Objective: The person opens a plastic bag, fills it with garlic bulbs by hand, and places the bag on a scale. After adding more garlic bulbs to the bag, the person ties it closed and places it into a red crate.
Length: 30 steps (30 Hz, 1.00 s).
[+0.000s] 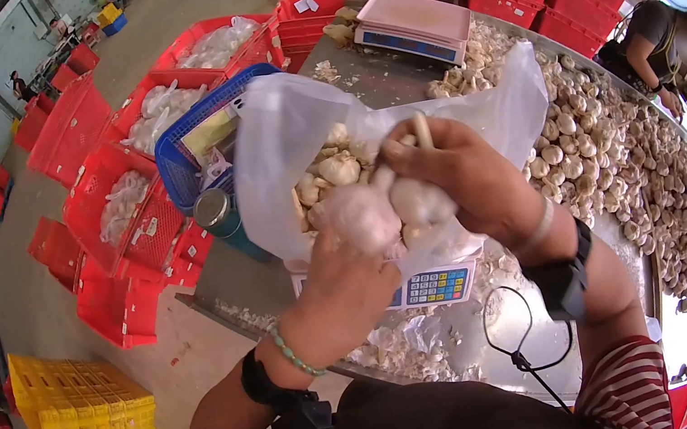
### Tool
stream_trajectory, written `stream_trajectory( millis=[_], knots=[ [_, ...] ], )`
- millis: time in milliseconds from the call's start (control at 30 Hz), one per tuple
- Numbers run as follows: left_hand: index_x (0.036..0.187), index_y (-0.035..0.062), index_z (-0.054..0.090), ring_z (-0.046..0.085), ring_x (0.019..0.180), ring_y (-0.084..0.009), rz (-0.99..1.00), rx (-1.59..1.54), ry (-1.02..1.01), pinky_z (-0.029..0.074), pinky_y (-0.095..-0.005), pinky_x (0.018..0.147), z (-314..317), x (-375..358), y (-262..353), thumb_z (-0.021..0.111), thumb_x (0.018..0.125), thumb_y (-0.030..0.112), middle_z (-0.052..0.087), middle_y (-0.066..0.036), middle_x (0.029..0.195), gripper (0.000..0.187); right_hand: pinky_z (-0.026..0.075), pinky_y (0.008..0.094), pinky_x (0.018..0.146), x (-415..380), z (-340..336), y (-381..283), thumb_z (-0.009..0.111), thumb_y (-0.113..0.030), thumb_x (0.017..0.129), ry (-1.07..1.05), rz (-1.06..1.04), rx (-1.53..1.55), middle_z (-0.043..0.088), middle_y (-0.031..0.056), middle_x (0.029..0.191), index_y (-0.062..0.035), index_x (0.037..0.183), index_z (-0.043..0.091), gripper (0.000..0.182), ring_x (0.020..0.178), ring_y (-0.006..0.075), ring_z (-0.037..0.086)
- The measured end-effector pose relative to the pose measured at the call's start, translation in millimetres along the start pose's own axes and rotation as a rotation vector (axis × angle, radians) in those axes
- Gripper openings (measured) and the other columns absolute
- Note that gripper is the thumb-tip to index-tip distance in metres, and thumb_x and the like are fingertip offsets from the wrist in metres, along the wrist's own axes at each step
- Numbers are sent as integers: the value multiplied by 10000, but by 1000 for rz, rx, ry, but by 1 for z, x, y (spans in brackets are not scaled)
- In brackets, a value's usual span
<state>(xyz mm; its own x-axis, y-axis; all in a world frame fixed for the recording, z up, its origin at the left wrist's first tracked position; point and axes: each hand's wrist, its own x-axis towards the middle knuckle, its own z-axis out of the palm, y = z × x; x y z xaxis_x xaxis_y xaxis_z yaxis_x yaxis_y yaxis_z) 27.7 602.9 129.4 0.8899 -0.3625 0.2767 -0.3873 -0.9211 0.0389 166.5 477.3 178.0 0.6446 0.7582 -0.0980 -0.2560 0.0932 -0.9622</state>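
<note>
A translucent plastic bag point(271, 140) stands wide-mouthed on a digital scale point(440, 285), with several pale garlic bulbs point(338, 169) inside. Over the front of the bag, my left hand point(337, 284) is closed around a garlic bulb point(360, 219), blurred by motion. Close beside it, my right hand point(461, 175) pinches another garlic bulb point(421, 201), whose stem sticks up between the fingers. The two bulbs nearly meet in front of me. Part of the scale's keypad shows below the bag; its pan is hidden.
Heaped garlic point(618, 157) covers the table's right side. A pink-topped scale point(415, 18) stands at the back. Left of the bag are a blue basket point(173, 157) and a metal flask point(220, 218). Red crates point(114, 296) line the floor at left. Another person point(654, 45) bends at the far right.
</note>
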Motion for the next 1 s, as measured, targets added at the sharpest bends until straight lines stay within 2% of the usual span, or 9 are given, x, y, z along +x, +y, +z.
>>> stream_trajectory(
  millis=[200, 267, 333, 400, 467, 667, 733, 800, 1000],
  knots=[
    [805, 83, 615, 574, 817, -211, -29, -42, 61, 380, -418, 911, -3, -15, -5, 553, 742, 96, 547, -49, 746, 89, 497, 412, 656, 66, -16, 63, 652, -292, 837, 134, -264, -1303, 643, 106, 686, -14, 788, 627, 283, 683, 322, 641],
    [809, 76, 614, 573, 821, -211, -45, -48, 85, 384, -403, 907, -2, -14, -9, 549, 745, 89, 548, -51, 751, 91, 487, 436, 729, 65, -21, 70, 693, -330, 780, 87, -95, -1403, 657, 174, 832, -9, 945, 633, 365, 819, 387, 624],
    [808, 66, 606, 572, 841, -217, -29, -48, 140, 391, -401, 898, 1, -12, -13, 550, 748, 94, 556, -59, 781, 86, 472, 423, 813, 55, -25, 72, 695, -345, 783, 139, -366, -1482, 635, 199, 1003, -8, 1106, 577, 481, 950, 370, 597],
    [821, 59, 609, 571, 850, -224, -42, -70, 187, 396, -401, 893, 1, -9, -16, 549, 750, 91, 561, -66, 798, 98, 441, 414, 906, 43, -31, 55, 711, -302, 780, 106, -222, -1400, 579, 218, 1150, -6, 1227, 500, 576, 1062, 370, 550],
    [834, 52, 613, 570, 860, -231, -48, -92, 232, 400, -400, 889, 0, -4, -19, 548, 752, 88, 565, -73, 815, 110, 457, 382, 905, 20, -30, 29, 733, -256, 769, 142, -485, -1295, 594, 193, 1143, 24, 1204, 512, 562, 1058, 321, 576],
    [886, 32, 626, 565, 881, -268, -38, -64, 288, 415, -405, 871, -5, 2, -26, 565, 741, 73, 569, -87, 833, 162, 510, 288, 753, -97, -10, -28, 727, -192, 772, 117, -579, -525, 643, 169, 914, 56, 1006, 603, 362, 794, 230, 648],
    [930, 28, 627, 566, 906, -280, -75, -93, 224, 417, -402, 879, -8, 2, -27, 595, 725, 55, 583, -94, 859, 209, 501, 264, 666, -127, -24, -23, 716, -180, 785, 156, -916, -633, 627, 119, 695, 23, 850, 608, 238, 638, 188, 636],
    [1001, 23, 625, 564, 967, -289, -54, -135, 297, 417, -408, 908, -9, 2, -26, 673, 682, 56, 598, -107, 906, 324, 453, 244, 576, -158, -46, -11, 706, -244, 816, 207, -898, -558, 560, 61, 534, -20, 761, 581, 262, 488, 157, 563],
    [1057, -18, 607, 605, 957, -302, 41, -224, 653, 483, -385, 858, -42, -10, -22, 789, 623, 112, 630, -143, 997, 489, 375, 238, 529, -223, -97, 33, 648, -262, 876, 548, -753, -603, 554, 59, 677, -13, 846, 576, 261, 550, 105, 466]
  ],
)
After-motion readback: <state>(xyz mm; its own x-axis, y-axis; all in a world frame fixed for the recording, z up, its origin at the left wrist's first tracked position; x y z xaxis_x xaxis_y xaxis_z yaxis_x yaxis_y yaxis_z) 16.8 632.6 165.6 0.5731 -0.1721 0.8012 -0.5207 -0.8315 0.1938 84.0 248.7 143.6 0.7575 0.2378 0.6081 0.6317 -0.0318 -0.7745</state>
